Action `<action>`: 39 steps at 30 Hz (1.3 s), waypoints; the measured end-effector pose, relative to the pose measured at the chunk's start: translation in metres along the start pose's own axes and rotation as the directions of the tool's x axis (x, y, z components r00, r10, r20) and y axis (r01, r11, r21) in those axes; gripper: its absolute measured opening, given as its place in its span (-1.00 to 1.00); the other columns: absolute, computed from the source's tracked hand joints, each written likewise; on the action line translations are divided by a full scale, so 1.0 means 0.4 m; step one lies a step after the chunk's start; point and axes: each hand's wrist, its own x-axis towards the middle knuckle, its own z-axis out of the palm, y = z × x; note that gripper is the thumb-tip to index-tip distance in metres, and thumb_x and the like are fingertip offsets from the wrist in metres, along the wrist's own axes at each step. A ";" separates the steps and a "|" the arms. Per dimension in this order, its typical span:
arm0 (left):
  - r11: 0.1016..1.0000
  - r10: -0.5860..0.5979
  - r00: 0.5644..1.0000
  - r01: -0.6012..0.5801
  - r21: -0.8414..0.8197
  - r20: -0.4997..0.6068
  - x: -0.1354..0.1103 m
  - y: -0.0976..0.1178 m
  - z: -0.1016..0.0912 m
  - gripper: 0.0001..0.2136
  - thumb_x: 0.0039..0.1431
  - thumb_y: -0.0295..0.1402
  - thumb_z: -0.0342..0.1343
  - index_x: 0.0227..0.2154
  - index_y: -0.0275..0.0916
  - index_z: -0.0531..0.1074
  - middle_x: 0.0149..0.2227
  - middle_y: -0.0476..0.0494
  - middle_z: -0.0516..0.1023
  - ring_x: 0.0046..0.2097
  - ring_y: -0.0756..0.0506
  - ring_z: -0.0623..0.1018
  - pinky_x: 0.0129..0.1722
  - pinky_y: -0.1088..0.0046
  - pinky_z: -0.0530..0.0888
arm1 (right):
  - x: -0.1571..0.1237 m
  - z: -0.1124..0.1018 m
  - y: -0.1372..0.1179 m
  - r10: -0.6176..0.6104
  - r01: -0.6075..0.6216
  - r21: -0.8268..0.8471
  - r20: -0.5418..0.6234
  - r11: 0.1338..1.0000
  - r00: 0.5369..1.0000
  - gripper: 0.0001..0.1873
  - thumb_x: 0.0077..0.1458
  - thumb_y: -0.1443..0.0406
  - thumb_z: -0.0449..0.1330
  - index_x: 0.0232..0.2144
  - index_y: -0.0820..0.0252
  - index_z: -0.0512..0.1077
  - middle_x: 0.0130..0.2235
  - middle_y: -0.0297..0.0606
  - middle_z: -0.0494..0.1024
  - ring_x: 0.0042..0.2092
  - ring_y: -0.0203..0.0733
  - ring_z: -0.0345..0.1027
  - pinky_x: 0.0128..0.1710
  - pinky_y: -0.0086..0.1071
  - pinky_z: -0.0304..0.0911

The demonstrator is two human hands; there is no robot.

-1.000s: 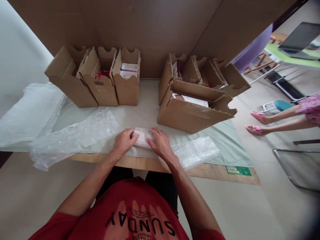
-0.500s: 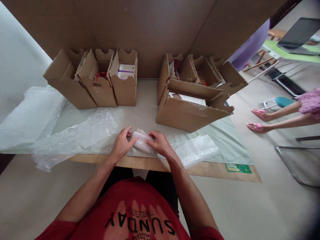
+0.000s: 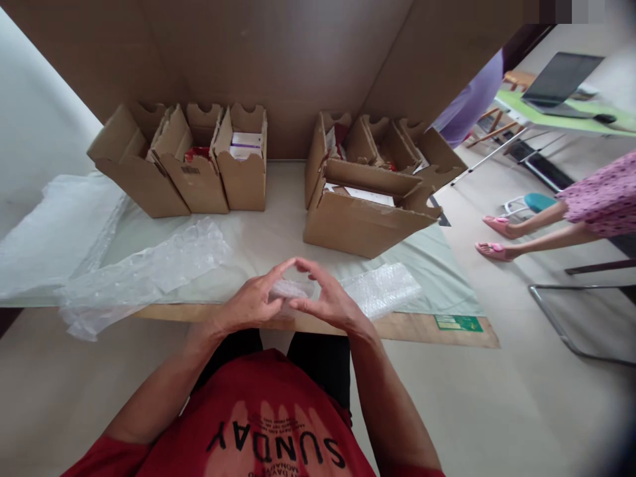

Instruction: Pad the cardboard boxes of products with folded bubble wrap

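My left hand (image 3: 256,299) and my right hand (image 3: 325,299) meet above the table's near edge, fingers curled round a small bundle wrapped in bubble wrap (image 3: 293,289). The index fingers arch over the top of it and nearly touch. The bundle is lifted a little off the table and what is inside the wrap is hidden. A loose sheet of bubble wrap (image 3: 382,289) lies just right of my right hand.
A long crumpled plastic sheet (image 3: 144,268) lies at the left. Three open cardboard boxes (image 3: 199,179) stand at the back left, a larger box group (image 3: 362,215) at the back right. A person's legs in pink slippers (image 3: 517,235) are on the floor at the right.
Both hands have lifted the wrapped bundle off the table and drawn it toward me. The fingers now arch over its top instead of pressing it flat.
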 end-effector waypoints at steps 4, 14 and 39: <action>0.998 -0.007 0.993 0.000 -0.064 -0.119 -0.005 0.003 0.001 -0.25 0.12 -0.35 0.16 0.40 -0.13 0.13 -0.14 -0.08 0.59 -0.33 -0.01 0.49 -0.27 0.48 0.48 | -0.003 0.013 -0.021 0.057 -0.057 0.027 0.027 0.998 0.998 -0.67 0.22 0.08 0.22 -0.07 0.11 0.55 -0.17 -0.21 0.65 -0.18 -0.08 0.49 -0.15 -0.27 0.36; 0.934 -0.201 0.979 0.202 -0.294 0.036 -0.014 -0.031 0.010 -0.79 0.00 -0.35 0.09 -0.29 -0.29 0.50 -0.43 0.02 0.44 -0.39 -0.01 0.38 -0.39 0.52 0.33 | -0.013 -0.027 -0.038 0.067 -0.064 0.175 -0.013 0.982 0.998 -0.64 0.13 0.06 0.30 -0.13 0.15 0.49 -0.28 -0.30 0.53 -0.25 -0.20 0.37 -0.25 -0.37 0.26; 0.879 -0.312 0.927 0.198 -0.434 -0.208 -0.001 -0.157 0.107 -0.60 0.06 -0.08 0.18 -0.16 -0.29 0.56 -0.29 -0.23 0.70 -0.28 -0.14 0.66 -0.30 0.34 0.60 | 0.080 -0.581 -0.157 0.194 -0.534 -0.262 -0.732 0.804 0.653 -0.85 0.08 0.29 0.25 -0.35 0.31 0.50 -0.43 -0.30 0.48 -0.43 -0.33 0.19 -0.41 -0.40 0.12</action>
